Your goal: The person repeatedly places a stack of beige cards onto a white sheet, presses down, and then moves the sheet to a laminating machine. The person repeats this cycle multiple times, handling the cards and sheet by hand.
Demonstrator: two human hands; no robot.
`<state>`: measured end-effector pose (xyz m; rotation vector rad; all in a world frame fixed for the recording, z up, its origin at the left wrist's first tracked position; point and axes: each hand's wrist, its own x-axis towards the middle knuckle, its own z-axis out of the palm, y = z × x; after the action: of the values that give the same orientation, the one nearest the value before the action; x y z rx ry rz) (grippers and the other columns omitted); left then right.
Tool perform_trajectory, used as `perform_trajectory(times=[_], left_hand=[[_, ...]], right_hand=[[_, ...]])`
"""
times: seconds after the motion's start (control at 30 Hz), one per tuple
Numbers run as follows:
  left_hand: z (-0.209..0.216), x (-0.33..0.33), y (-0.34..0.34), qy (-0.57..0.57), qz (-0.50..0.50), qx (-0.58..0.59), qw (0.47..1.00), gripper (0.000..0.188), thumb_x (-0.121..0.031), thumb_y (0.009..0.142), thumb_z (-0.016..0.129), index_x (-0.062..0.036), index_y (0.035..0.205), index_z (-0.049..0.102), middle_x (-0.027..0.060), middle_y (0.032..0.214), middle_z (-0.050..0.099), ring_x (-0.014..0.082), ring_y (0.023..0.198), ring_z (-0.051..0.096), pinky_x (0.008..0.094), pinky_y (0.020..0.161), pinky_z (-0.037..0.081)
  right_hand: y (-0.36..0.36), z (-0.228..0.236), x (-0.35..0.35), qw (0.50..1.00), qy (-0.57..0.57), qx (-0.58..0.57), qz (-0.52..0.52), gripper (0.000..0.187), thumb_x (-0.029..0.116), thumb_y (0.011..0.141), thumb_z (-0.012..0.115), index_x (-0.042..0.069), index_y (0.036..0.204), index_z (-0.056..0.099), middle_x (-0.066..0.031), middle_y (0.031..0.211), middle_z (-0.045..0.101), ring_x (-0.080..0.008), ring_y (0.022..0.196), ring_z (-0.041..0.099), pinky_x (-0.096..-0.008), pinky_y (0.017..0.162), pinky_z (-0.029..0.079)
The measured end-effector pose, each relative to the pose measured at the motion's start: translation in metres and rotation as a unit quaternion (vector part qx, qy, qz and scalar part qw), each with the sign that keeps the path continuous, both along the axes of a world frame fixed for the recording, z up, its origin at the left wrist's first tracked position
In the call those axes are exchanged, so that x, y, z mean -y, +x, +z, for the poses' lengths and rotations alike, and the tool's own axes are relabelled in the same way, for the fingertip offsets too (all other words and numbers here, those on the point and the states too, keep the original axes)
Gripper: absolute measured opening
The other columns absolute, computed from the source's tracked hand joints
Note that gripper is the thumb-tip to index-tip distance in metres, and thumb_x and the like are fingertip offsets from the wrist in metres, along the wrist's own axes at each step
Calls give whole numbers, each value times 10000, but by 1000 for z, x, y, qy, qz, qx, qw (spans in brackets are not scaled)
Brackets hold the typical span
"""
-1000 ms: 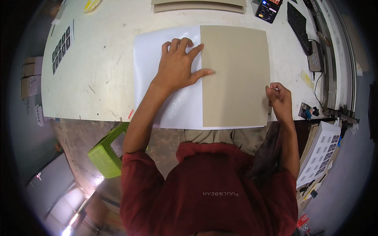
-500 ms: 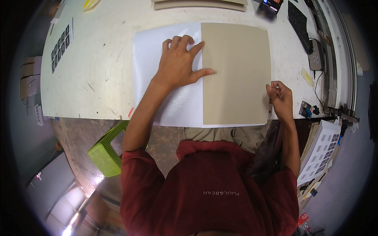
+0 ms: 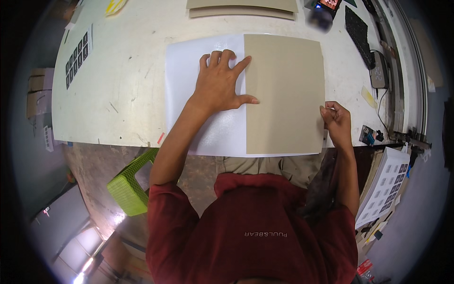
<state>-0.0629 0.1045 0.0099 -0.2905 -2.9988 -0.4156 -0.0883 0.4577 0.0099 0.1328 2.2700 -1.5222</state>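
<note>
A beige-grey cardboard sheet [image 3: 286, 71] lies on the right part of a larger glossy white sheet [image 3: 182, 66] at the table's near edge. My left hand [image 3: 219, 85] rests with fingers spread over the white sheet. Its index fingertip and thumb reach across the cardboard's left edge and touch it. At the cardboard's right edge is my right hand [image 3: 337, 122], its fingers curled in and its thumb meeting the edge in a pinch. The near edge of the white sheet hangs slightly over the table front.
More cardboard [image 3: 241, 10] lies at the far side of the white table [image 3: 118, 90]. To the right are a phone [image 3: 326, 7], a black keyboard-like strip [image 3: 358, 35], a digital clock [image 3: 379, 71] and a metal rail [image 3: 410, 71]. A green plastic stool [image 3: 127, 189] stands below left.
My left thumb has spread nearer to me along the cardboard, and the index finger reaches slightly farther onto it. My right hand stays at the right edge. The whole view has shifted slightly.
</note>
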Motion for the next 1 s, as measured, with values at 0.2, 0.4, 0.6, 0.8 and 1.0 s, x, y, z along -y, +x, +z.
perform_trajectory(times=[0.2, 0.4, 0.6, 0.8, 1.0], left_hand=[[2, -4, 0, -18, -9, -10, 1000, 991, -745, 637, 775, -108, 1378, 608, 202, 1314, 517, 375, 1244, 449, 536, 1087, 298], [7, -12, 1, -32, 10, 40, 999, 1002, -704, 660, 787, -110, 1431, 547, 217, 1397, 468, 413, 1326, 388, 594, 1121, 254], [21, -19, 26, -39, 33, -66, 996, 952, -598, 638, 844, -116, 1407, 559, 241, 1540, 365, 420, 1389, 367, 632, 1150, 222], [-2, -22, 178, 23, 113, -21, 993, 984, -765, 650, 747, -254, 1462, 531, 258, 1598, 272, 496, 1469, 235, 741, 1142, 88], [-27, -19, 229, -20, 317, -330, 889, 1127, -574, 790, 789, 37, 1552, 228, 339, 1601, 147, 485, 1495, 159, 661, 1187, 124]], right_hand=[[2, 4, 0, 985, 144, -95, 25, 185, 131, 938, 701, -46, 991, 685, -70, 772, 699, -78, 640, 581, -250, 564, 460], [22, 23, 36, 846, 339, -397, 113, 266, 90, 816, 776, 4, 1050, 683, -148, 921, 644, -330, 852, 688, -417, 645, 566], [25, 9, 83, 822, 261, -419, 283, 415, 213, 839, 779, -43, 1138, 648, -235, 1285, 615, -395, 1181, 608, -515, 1006, 489], [25, 3, 74, 833, 259, -392, 292, 491, 276, 865, 767, -33, 1212, 610, -197, 1348, 592, -389, 1267, 569, -532, 1027, 494], [26, -1, 71, 830, 256, -403, 290, 480, 284, 871, 766, -25, 1207, 618, -177, 1381, 577, -375, 1284, 565, -524, 1040, 492]])
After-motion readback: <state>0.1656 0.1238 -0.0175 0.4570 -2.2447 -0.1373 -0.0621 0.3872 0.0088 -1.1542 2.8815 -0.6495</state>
